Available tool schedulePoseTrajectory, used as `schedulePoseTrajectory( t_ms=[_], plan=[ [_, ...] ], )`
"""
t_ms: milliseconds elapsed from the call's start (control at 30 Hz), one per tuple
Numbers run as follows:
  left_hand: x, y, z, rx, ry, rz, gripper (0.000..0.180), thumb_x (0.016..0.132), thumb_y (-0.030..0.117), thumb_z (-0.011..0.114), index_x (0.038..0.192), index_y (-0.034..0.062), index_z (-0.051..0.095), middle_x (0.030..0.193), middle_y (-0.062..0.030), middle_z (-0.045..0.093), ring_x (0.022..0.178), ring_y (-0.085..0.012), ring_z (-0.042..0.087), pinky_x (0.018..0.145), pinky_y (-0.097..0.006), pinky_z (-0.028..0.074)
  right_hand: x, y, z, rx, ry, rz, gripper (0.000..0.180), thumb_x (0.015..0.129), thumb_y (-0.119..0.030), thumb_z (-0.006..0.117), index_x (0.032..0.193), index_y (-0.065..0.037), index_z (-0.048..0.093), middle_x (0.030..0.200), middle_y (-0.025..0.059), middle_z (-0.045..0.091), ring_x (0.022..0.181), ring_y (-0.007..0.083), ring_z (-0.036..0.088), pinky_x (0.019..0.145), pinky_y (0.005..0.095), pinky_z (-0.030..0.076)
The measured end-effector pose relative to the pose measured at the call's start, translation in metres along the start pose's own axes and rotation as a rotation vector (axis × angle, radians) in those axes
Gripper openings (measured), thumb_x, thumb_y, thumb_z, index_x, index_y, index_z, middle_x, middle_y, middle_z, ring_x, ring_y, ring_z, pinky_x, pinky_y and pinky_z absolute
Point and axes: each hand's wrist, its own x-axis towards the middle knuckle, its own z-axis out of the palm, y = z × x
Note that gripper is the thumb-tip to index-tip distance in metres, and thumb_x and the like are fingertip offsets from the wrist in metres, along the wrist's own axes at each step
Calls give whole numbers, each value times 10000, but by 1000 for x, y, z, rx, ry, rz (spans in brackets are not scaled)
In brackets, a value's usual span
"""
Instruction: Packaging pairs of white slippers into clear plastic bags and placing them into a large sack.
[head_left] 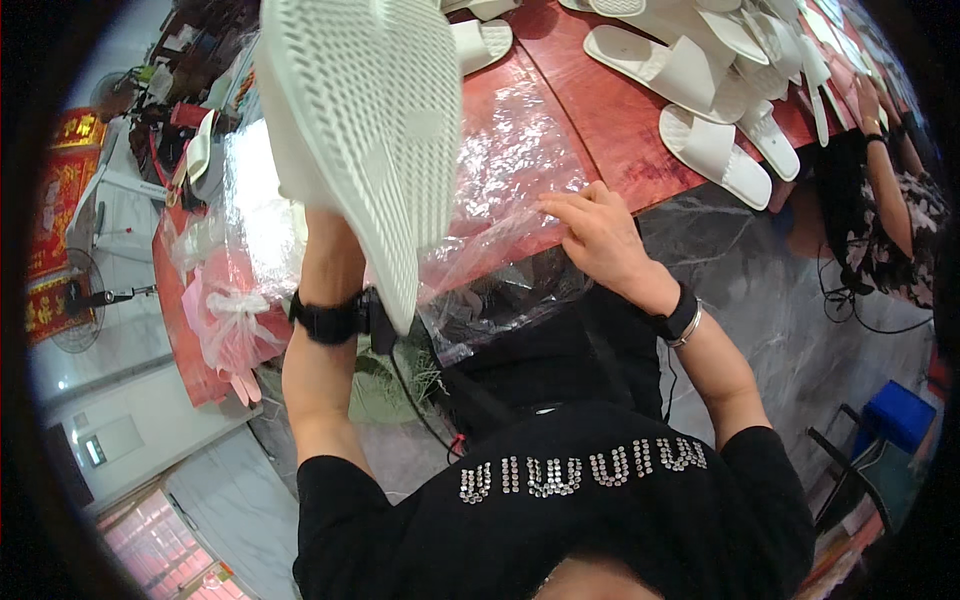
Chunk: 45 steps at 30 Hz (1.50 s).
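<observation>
A pair of white slippers (375,130) is raised close in front of me, textured soles toward me and toes pointing down. My left wrist (335,250) goes up behind the pair, and that hand holds it with the fingers hidden from view. A clear plastic bag (500,210) lies flat on the red table and hangs over its near edge toward my lap. The thumb and fingers of my right hand (605,240) close on the right edge of this bag.
Loose white slippers (690,90) are heaped at the far right of the red table (560,90). Knotted plastic bags (235,310) sit at the left edge. Another person's arm (885,180) reaches in at the right. Below stands a blue box (898,415) by a chair.
</observation>
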Motion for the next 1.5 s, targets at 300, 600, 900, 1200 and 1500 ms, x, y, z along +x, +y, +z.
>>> schedulePoseTrajectory(
  t_ms=[300,600,900,1200,1500],
  plan=[
    [-104,-27,5,52,-416,-363,393,868,104,531,1229,-16,434,1185,-76,513,1027,-134,512,855,-268,428,27,-20,1,219,-52,-39,475,653,-67,643,1111,-29,523,1064,153,556,918,344,501,797,396,406],
    [-104,-81,-38,938,-148,191,381,861,102,475,1227,-4,455,1216,-145,494,1133,-223,464,949,-317,353,24,-54,-3,122,-59,-131,657,675,-8,583,1299,-48,382,1278,134,451,898,324,489,807,366,415],
    [-79,-101,-29,1096,110,349,354,747,79,479,1089,18,545,1100,-168,511,961,-357,444,828,-432,355,14,-83,-5,-361,-419,-456,588,713,-64,543,1282,-155,421,1392,-6,342,1290,241,265,1067,452,133],
    [-46,-118,14,964,273,400,321,724,98,488,1029,10,533,1023,-180,516,948,-358,448,817,-452,323,-8,-101,27,226,-649,-873,589,748,-126,486,1313,-71,329,1411,76,284,1306,287,249,1075,452,193],
    [13,-144,24,1463,453,95,263,724,157,517,945,15,531,1030,-164,522,1028,-330,451,837,-482,336,-34,-83,16,183,-502,-702,557,736,-74,516,1278,-148,414,1379,33,355,1284,241,306,1063,452,203]
  ],
)
